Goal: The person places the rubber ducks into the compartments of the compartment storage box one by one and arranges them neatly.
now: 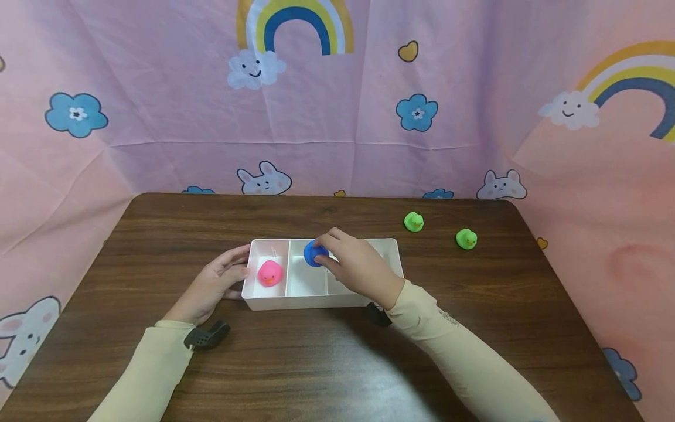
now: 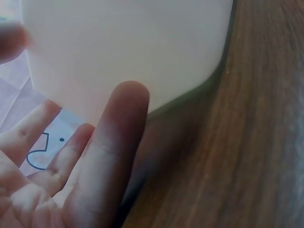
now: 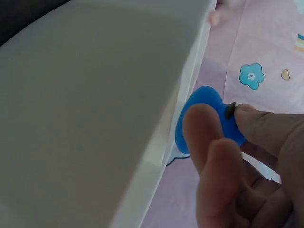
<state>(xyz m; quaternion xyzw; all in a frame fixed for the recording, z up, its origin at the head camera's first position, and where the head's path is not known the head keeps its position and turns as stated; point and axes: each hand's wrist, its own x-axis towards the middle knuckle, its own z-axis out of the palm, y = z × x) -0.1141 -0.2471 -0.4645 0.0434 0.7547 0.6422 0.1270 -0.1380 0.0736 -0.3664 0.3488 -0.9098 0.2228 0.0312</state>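
Note:
A white divided tray (image 1: 311, 302) lies on the brown table. In its left compartment sits a pink rubber duck (image 1: 270, 274). My left hand (image 1: 213, 284) rests against the tray's left end, its fingers spread and fairly straight; the left wrist view shows the thumb (image 2: 126, 114) near the white wall. Between thumb and fingers, my right hand (image 1: 358, 264) pinches a blue rubber duck (image 1: 312, 254) over the middle compartment. In the right wrist view, the blue duck's dark beak points toward the thumb. The right hand covers part of the right compartment.
Two green rubber ducks, one nearer the back edge (image 1: 413, 222) and another farther right (image 1: 466, 238), stand on the table beyond the tray's right end. A patterned pink cloth (image 1: 337, 117) hangs behind the wooden table (image 1: 295, 375).

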